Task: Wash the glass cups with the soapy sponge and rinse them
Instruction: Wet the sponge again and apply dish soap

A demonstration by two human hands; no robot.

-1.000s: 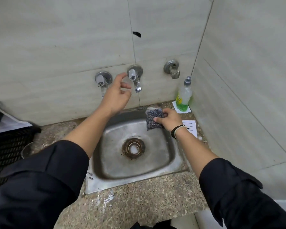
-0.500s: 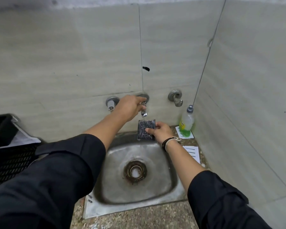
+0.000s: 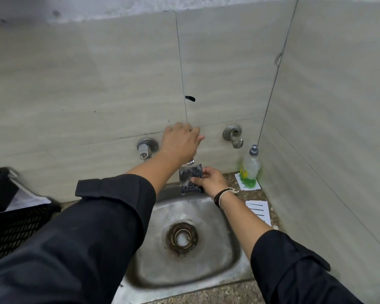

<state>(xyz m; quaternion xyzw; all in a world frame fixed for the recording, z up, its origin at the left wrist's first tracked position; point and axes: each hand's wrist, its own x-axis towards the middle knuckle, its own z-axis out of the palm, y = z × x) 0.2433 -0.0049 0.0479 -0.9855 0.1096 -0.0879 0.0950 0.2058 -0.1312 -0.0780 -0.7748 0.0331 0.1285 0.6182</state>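
My right hand (image 3: 211, 178) pinches a dark speckled sponge (image 3: 191, 178) and holds it upright under the middle tap's spout (image 3: 190, 161), where water runs onto it. My left hand (image 3: 180, 142) covers the middle tap's handle, fingers wrapped over it. Both hands are above the back of the steel sink (image 3: 219, 255). No glass cup shows in this view.
A second tap (image 3: 145, 148) sits left of my left hand and a third (image 3: 233, 135) to the right. A bottle of green dish soap (image 3: 250, 170) stands in the back right corner by paper sheets (image 3: 259, 210). A black crate (image 3: 11, 224) fills the left counter.
My left hand went from reaching toward the middle tap to gripping its handle. My right hand lifted the sponge up under the spout, and water now runs on it.
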